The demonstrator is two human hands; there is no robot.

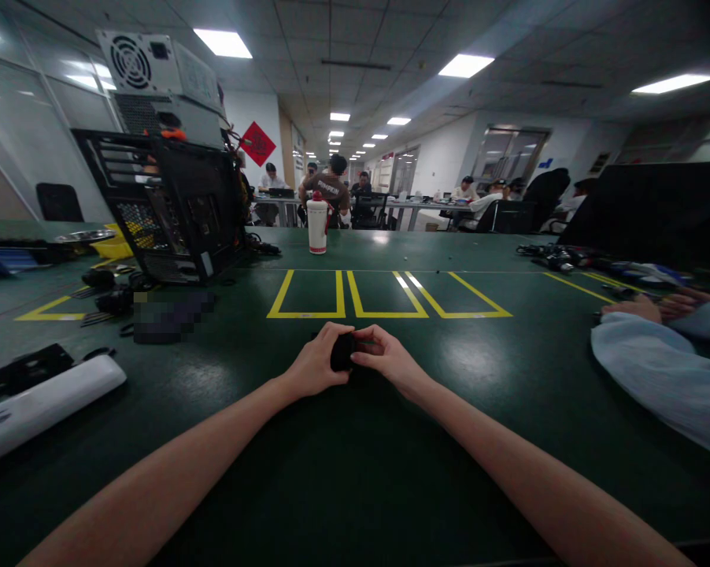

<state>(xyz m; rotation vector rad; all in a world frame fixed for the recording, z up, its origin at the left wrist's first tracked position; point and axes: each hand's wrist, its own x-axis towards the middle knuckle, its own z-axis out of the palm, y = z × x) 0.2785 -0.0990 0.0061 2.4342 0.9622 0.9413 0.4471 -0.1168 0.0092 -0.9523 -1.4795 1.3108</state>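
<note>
We hold a small black block (342, 356) over the near middle of the green table (355, 480). Our left hand (315, 365) is clamped around its left side, fingers over the far edge and thumb along the near one. Our right hand (393, 359) meets the block's right side with bent fingers and thumb; we cannot tell whether it grips or only touches. The two hands are close together, with the block between them.

Just beyond our hands, yellow tape (306, 315) marks three outlines side by side. Farther off, a white bottle (318, 230) with a red lid stands upright.

To our left is a black PC case (205, 213), with a power supply (148, 64) on top. A long white thing (53, 403) lies nearer, at the left edge. On the right, a co-worker's pale blue sleeves (656, 374) rest on the table near some dark parts (559, 258). At the far end, people (331, 189) sit around other tables.
</note>
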